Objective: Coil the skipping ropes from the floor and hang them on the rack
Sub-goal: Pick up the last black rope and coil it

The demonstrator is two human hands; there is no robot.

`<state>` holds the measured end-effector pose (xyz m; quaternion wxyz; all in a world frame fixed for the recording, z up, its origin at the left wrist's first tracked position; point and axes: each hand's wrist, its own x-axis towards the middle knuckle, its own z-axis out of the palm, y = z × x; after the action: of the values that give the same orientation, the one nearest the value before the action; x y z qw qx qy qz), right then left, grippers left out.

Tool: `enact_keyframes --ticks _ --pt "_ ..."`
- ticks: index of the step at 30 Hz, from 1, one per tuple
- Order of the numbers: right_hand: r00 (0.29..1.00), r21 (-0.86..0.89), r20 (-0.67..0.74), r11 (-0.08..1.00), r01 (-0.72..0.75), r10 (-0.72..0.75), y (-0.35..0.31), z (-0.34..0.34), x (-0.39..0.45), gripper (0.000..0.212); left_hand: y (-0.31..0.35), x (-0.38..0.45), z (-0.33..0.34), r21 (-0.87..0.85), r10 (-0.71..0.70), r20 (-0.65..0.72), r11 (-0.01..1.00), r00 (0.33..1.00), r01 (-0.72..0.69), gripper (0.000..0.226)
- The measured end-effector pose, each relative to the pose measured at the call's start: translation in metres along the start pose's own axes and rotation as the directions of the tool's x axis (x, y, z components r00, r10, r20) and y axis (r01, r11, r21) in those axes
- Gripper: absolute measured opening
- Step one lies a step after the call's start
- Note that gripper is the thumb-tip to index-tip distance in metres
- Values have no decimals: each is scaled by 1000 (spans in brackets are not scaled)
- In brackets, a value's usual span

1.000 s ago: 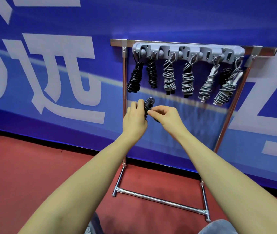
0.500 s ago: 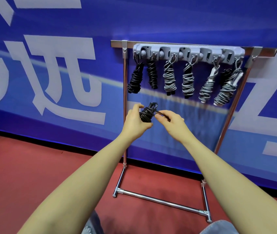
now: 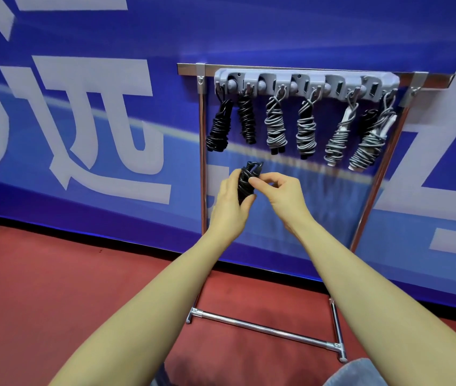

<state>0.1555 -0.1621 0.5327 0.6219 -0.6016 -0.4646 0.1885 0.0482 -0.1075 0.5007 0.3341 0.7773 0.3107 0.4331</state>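
1. Since the earlier frame our right hand had drawn in against the black rope bundle, which now stood more upright.
2. Our left hand gripped the bundle, fingers curled round it; our right fingertips pinched a strand at its side.
3. We held it below the rack's grey hook strip, apart from the hung ropes.
4. We judged the coil was being finished off; next came lifting its top loop onto a hook.
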Motion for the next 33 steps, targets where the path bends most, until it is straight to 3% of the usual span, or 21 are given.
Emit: enact_keyframes --ticks 7,10,13,15,18,25,28,33 --pt "994 -101 84 992 80 -72 -11 10 5 12 4 7 -9 103 -84 -108 990 991 95 82" --pt "988 -161 128 981 105 -84 -8 6 5 23 4 10 -15 28 -142 -51 989 989 143 62" --pt "983 -215 168 971 109 -73 -5 -2 4 13 9 6 -16 -183 -226 22 957 974 226 53" --pt "979 -256 199 962 97 -45 -3 -6 4 6 12 5 -13 -232 -247 56 939 967 254 55" --pt "977 -284 214 956 70 -8 0 -9 4 9 17 5 -11 -166 -211 62 962 976 218 63" --pt "998 -166 57 985 41 -32 0 -6 6 24 14 3 -8 90 20 14 996 1000 -21 64" --pt "995 -162 88 985 66 -52 -3 -4 4 8 13 2 -1 198 11 -31 980 999 -5 65" --pt "967 -175 249 979 102 -57 -4 -7 -4 8 9 9 -8 334 -31 -126 940 992 72 45"
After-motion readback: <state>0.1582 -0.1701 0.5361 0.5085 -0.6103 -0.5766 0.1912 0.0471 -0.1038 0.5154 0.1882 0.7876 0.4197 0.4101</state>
